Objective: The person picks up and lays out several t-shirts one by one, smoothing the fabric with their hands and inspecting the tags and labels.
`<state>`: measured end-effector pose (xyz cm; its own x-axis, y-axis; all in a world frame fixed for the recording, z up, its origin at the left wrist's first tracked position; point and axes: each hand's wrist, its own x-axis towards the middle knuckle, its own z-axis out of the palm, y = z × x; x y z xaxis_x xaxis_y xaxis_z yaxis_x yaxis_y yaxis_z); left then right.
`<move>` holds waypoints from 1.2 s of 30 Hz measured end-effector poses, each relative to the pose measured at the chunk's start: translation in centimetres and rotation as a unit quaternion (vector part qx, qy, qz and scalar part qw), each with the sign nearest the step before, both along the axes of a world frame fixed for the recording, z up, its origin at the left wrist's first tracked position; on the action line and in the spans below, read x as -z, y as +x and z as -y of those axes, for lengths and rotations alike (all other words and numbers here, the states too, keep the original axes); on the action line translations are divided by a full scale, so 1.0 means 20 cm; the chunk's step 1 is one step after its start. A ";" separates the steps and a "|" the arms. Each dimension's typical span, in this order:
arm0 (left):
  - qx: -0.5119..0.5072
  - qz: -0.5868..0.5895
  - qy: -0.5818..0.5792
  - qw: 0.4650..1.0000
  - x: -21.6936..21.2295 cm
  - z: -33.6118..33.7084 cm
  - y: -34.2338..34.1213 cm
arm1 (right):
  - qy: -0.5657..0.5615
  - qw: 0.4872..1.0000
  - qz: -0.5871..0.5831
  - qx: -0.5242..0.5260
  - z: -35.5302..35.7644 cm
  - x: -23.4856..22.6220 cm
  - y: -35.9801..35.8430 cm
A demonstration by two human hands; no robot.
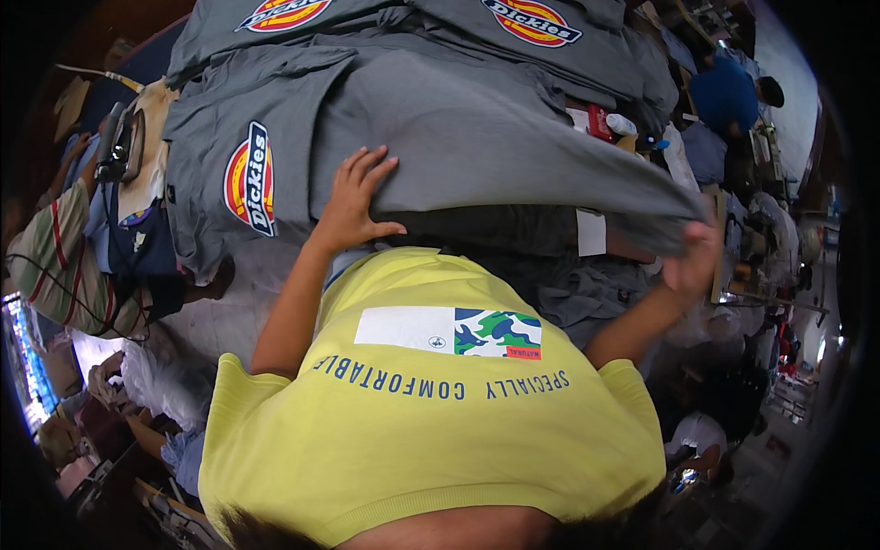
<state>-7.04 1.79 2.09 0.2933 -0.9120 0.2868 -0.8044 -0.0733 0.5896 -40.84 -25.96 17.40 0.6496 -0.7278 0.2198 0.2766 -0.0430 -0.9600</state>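
Observation:
A grey T-shirt (458, 128) lies spread in front of me, its near edge running across just beyond my body. My left hand (353, 202) rests on the cloth near that edge, palm down with fingers spread. Off to the right, my right hand (694, 257) is closed on a corner of the same shirt and holds it raised, so the fabric stretches taut between. To the left of my left hand, a red, yellow and blue printed patch (249, 179) shows on grey cloth. Dark folds of fabric sit in shadow under the lifted edge.
More grey shirts (412, 27) with similar prints cover the far side. At the left, a person in a striped shirt (69, 247) stands by what looks like a clothes iron (135, 145). A white paper (591, 233) hangs under the raised cloth. A person in blue (724, 94) is far right.

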 end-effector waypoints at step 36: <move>-0.070 -0.050 -0.188 0.978 -1.12 0.16 1.09 | 0.070 0.996 0.016 0.056 0.64 -0.01 0.58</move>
<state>14.70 -1.48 24.41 0.4513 -0.6959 0.5586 -0.7393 0.0590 0.6708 -29.21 -38.85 17.63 0.5564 -0.8206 0.1305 0.3074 0.0574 -0.9499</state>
